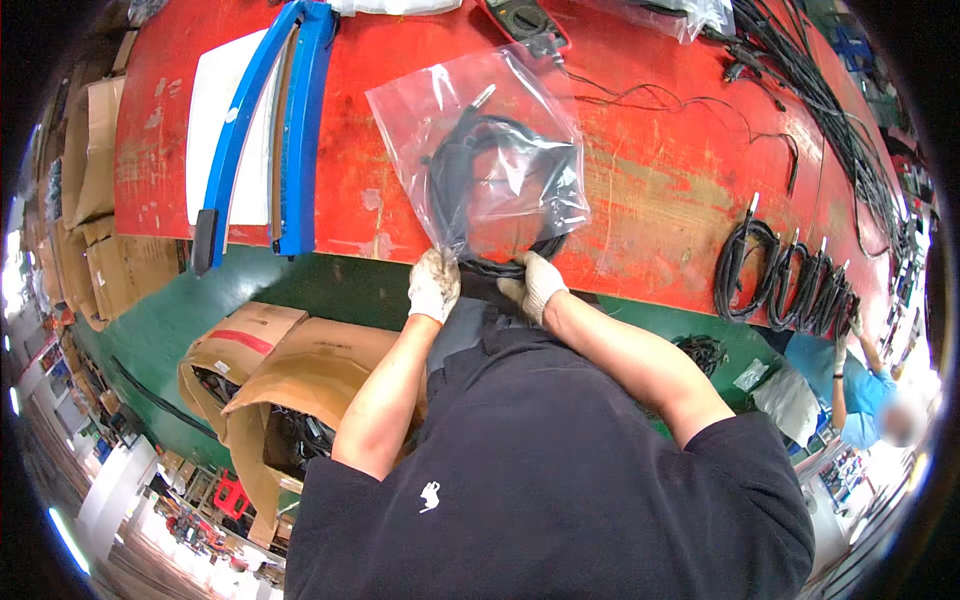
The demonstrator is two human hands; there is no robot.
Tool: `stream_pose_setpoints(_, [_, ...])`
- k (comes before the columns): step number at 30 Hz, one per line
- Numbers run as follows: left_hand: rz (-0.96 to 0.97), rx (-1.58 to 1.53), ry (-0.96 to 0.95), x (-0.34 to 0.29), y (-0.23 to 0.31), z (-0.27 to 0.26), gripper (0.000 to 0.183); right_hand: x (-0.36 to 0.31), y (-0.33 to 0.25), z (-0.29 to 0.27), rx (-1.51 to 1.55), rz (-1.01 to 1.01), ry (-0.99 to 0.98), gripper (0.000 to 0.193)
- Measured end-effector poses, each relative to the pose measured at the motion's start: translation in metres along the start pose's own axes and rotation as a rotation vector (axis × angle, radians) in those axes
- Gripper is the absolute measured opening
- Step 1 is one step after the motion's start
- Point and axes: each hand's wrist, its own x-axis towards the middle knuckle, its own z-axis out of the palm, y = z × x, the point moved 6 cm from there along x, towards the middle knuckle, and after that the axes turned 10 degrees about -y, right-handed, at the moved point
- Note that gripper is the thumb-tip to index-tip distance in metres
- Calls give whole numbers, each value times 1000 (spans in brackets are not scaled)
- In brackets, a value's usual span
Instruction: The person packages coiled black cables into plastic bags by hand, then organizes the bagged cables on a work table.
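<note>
A clear plastic bag (pixel 400 108) lies on the red tabletop close to its front edge. Inside it, at least for the most part, is a coiled black cable (pixel 452 185) with a silvery plug tip pointing toward the far side. My left hand (pixel 434 285), in a pale work glove, is closed on the bag's near left corner. At the near right of the coil my right hand (pixel 538 286), gloved too, has its fingers closed on the black cable where it shows at the bag's near edge. Glare on the plastic hides part of the coil.
Left of the bag are a blue long-armed tool (pixel 300 130) and a white sheet (pixel 228 125). A multimeter (pixel 524 18) lies beyond the bag. Several cable coils (pixel 745 270) line the right edge, near loose cables (pixel 830 95). Cardboard boxes (pixel 325 350) stand below left; another person (pixel 862 405) works at right.
</note>
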Motion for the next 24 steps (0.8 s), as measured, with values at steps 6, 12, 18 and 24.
stream_pose_setpoints(6, [-47, -29, -113, -9, 28, -34, 37, 5, 0, 15, 262, 68, -122, 25])
stream_pose_setpoints(12, [181, 190, -353, -22, 34, 47, 29, 23, -6, 89, 170, 74, -331, 34])
stream_pose_setpoints(18, [-250, -831, -227, -15, 21, -8, 22, -8, -56, 62, -297, 60, -325, 37])
stream_pose_setpoints(24, [255, 187, -181, -23, 35, 2, 17, 15, -55, 67, -457, -127, -175, 31])
